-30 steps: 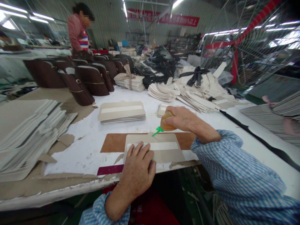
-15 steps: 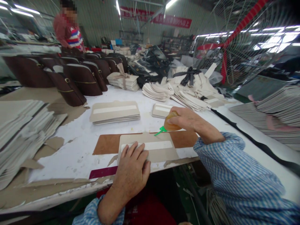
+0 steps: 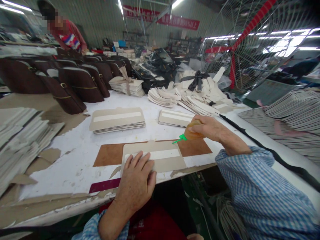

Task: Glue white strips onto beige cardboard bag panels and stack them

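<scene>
My left hand (image 3: pixel 136 178) lies flat, fingers apart, on the near left part of a beige card piece (image 3: pixel 165 158) with a white strip along its middle. The piece rests on a brown board (image 3: pixel 107 155) at the table's front edge. My right hand (image 3: pixel 208 126) grips a small amber glue bottle (image 3: pixel 192 134) tipped to the left. Its green nozzle (image 3: pixel 179 139) points at the piece's upper right edge.
Two stacks of the same beige pieces (image 3: pixel 117 119) (image 3: pixel 175 117) lie behind. Dark brown bags (image 3: pixel 80 83) stand in rows at the back left, with a person (image 3: pixel 66 33) behind them. Grey board stacks (image 3: pixel 20 140) sit at left, more (image 3: pixel 290 116) at right. A large fan (image 3: pixel 250 43) stands at right.
The nozzle has slid right along the piece's top edge, from near its middle to its right corner. My left hand has stayed pressed on the piece. The view has shifted.
</scene>
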